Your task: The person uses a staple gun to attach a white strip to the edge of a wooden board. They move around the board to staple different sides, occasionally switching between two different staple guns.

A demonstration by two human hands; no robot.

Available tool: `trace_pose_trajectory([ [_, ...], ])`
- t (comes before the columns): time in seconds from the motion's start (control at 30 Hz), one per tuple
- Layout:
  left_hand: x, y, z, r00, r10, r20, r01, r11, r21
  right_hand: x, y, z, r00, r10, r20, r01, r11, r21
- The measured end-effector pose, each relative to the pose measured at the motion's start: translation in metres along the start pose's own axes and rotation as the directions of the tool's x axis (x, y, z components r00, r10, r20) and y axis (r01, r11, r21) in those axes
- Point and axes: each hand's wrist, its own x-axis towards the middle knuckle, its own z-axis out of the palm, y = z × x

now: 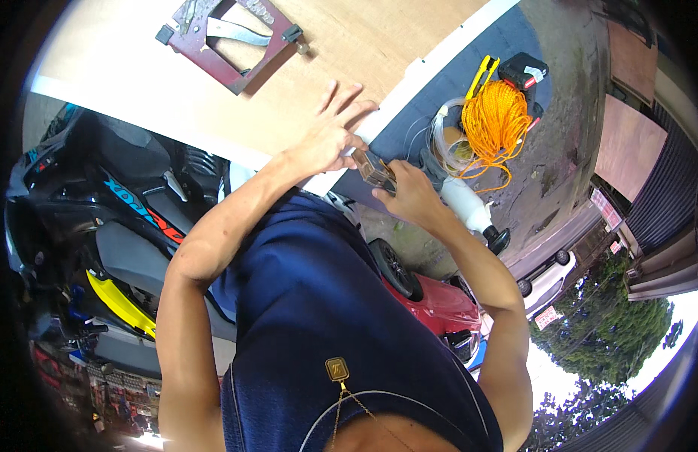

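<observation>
My left hand (328, 139) rests at the corner of a wooden panel (349, 45) with white edges, its fingers spread. Beside its thumb, right at the panel's corner, is a small brown block-shaped tool (373, 169); its exact kind is not clear. My right hand (411, 193) grips the tool's near end from the right, fingers partly hidden behind it. Farther off on the panel lies a dark red metal frame (247, 75) with black knobs and a pale blade-like piece (236, 32) across its opening.
Right of the panel, a dark surface (432, 98) holds coiled orange rope (496, 120), clear tubing (441, 139), a yellow-handled tool (482, 75) and a black case (524, 69). A white bottle (466, 205) lies by my right forearm. A black motorcycle (131, 203) stands left; a red car (447, 307) is behind.
</observation>
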Motion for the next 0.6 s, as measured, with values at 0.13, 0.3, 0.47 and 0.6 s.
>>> trace_pose_trajectory([
  [0.13, -0.002, -0.008, 0.004, 0.999, -0.016, -0.032, 0.017, 1.000, 0.024, 0.016, 0.000, 0.009, 1.000, 0.004, -0.027, -0.004, 1.000, -0.016],
  [0.3, -0.003, -0.012, 0.004, 0.999, 0.001, -0.047, 0.002, 0.998, 0.058, 0.023, -0.001, 0.012, 0.999, 0.050, -0.022, -0.051, 0.998, -0.040],
  [0.47, -0.003, -0.014, 0.009, 0.999, -0.002, -0.048, 0.006, 0.997, 0.076, 0.032, 0.007, 0.020, 0.997, 0.060, -0.048, -0.066, 0.986, -0.155],
  [0.6, -0.001, -0.011, 0.005, 1.000, -0.012, -0.008, 0.013, 0.996, 0.091, 0.031, 0.016, 0.025, 0.995, -0.014, -0.097, -0.003, 0.986, -0.167],
])
